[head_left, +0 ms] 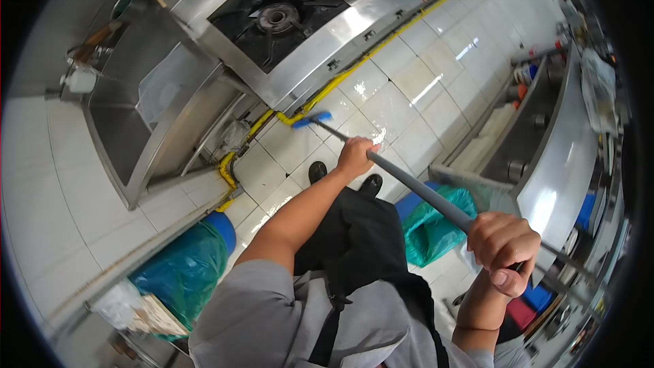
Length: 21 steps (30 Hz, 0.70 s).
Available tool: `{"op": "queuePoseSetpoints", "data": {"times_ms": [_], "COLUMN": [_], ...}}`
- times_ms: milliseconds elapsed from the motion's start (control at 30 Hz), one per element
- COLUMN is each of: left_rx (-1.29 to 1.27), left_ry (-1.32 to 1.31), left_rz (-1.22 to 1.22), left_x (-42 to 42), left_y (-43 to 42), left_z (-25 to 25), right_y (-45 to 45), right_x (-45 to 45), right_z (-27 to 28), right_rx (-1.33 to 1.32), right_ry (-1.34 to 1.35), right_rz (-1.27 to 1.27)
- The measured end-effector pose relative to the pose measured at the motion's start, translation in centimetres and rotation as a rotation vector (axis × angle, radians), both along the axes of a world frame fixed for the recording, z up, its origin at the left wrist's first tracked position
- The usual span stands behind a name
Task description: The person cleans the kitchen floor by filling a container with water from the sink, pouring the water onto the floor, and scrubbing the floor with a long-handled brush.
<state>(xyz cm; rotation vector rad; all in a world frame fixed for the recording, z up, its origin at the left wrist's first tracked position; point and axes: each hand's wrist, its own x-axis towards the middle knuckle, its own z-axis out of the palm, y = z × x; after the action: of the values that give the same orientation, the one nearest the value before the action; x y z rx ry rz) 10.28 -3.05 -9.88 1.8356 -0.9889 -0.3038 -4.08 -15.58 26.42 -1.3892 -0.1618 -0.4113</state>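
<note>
My left hand (355,157) is wrapped round the lower part of the grey handle of a long-handled floor brush (422,189). Higher up, near the handle's end, my right hand (503,249) grips the same pole. The brush's blue head (312,119) rests on the wet tiled floor (381,102), beside the yellow pipe (334,83) under the stove front. The bristles are too small to make out. My dark shoes show below the black apron (354,228).
A steel gas stove (300,34) stands ahead, with a steel sink (129,136) to its left. Bins lined with green bags stand on both sides, left (187,269) and right (439,225). A steel counter (555,184) with a loaded lower shelf runs along the right.
</note>
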Motion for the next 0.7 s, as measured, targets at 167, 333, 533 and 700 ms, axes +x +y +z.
{"op": "queuePoseSetpoints", "data": {"times_ms": [167, 333, 533, 700], "left_rx": [0.006, 0.142, 0.019, 0.103], "left_ry": [0.146, 0.291, 0.252, 0.152], "left_rz": [-0.468, -1.086, -0.808, -0.821], "left_x": [-4.2, -13.3, -13.7, -12.2], "left_y": [-2.6, -8.4, -8.4, -7.8], "left_z": [5.1, 7.2, -1.4, 1.3], "right_y": [0.2, 3.5, 4.7, 4.0], "right_x": [-5.9, -6.7, -6.0, -10.2], "right_z": [6.2, 9.4, 2.0, 3.7], "right_rx": [0.003, 0.184, -0.212, -0.130], "right_ry": [-0.122, -0.288, 0.150, 0.104], "right_rz": [-0.011, -0.106, -0.702, -0.810]}}
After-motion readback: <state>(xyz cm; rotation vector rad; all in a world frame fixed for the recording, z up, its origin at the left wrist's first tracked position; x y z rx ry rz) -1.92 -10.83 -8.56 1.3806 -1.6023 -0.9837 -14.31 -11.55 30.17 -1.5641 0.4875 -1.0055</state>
